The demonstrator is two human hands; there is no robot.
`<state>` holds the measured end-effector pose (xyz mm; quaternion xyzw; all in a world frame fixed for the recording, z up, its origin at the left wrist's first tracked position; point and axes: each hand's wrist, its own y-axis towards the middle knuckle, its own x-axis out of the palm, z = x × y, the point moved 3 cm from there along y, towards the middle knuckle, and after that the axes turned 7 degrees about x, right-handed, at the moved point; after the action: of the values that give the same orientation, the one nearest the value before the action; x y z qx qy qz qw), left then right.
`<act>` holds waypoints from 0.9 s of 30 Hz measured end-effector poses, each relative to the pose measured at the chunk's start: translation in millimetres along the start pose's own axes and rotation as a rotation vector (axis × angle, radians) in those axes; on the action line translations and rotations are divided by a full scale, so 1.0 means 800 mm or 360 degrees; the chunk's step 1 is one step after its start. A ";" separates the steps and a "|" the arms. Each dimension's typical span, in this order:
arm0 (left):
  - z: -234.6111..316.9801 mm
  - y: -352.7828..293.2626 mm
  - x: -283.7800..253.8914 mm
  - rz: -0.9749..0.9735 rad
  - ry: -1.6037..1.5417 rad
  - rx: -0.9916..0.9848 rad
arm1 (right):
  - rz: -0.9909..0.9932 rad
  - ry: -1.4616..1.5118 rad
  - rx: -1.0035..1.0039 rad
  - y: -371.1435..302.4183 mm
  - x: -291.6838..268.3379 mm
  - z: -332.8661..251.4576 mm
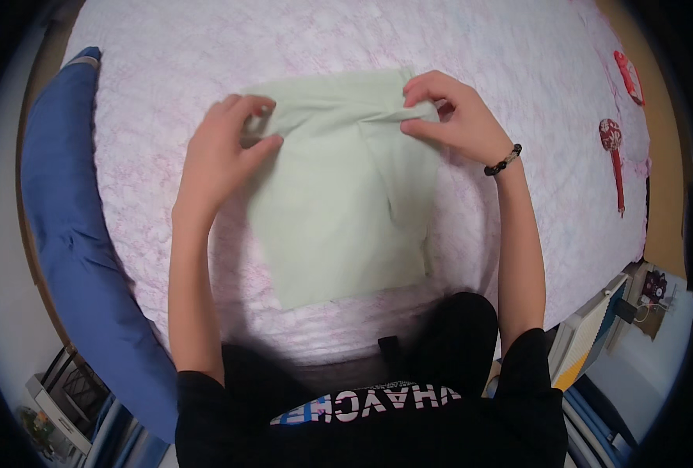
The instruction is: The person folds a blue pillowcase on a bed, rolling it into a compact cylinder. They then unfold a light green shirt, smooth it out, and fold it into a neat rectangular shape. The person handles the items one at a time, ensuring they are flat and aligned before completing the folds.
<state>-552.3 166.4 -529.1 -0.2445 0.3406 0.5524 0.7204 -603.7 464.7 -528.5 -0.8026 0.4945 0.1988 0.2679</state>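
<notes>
A pale green cloth (pixel 339 210), folded into a rough rectangle, lies on the quilted bedding in front of me. Wrinkles run across its far part, and a slanting crease goes down its right side. My left hand (pixel 225 144) is at the cloth's far left edge, thumb and fingers apart, with a shadowed gap between them. At the far right corner, my right hand (pixel 456 113) has a raised fold of the cloth between thumb and fingers. A dark beaded bracelet (pixel 504 161) circles my right wrist.
White-and-pink quilted bedding (pixel 167 70) spreads beneath the cloth. A long blue cushion or rolled cover (pixel 73 226) lines the left edge. Toward the right edge lie a red patterned paddle-shaped item (pixel 610 134) with a handle and a small red item (pixel 629 78). My black-clothed knee (pixel 460 327) is close to the cloth's near edge.
</notes>
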 end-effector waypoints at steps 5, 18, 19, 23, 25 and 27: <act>0.062 0.026 0.028 0.0058 0.0137 0.0577 | 0.0333 0.0744 -0.0179 0.011 0.002 0.036; 0.133 0.033 0.097 0.0251 -0.0340 0.0324 | 0.0334 0.0490 -0.0067 -0.053 0.010 0.077; 0.140 0.026 0.104 0.0281 -0.0408 0.0367 | 0.0350 0.0541 -0.0067 -0.056 0.010 0.077; 0.149 0.019 0.121 0.0188 -0.0556 0.0603 | 0.0192 0.0712 -0.0067 -0.059 0.016 0.059; 0.154 0.017 0.124 0.0076 -0.0566 0.0652 | 0.0043 0.0648 -0.0108 -0.055 0.024 0.052; 0.144 0.008 0.126 0.0342 -0.0519 0.0736 | -0.0041 0.0650 -0.0089 -0.054 0.033 0.051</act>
<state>-517.0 315.2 -530.7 0.0555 0.3611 0.5652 0.7397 -555.5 487.9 -565.3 -0.8396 0.5225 0.0420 0.1422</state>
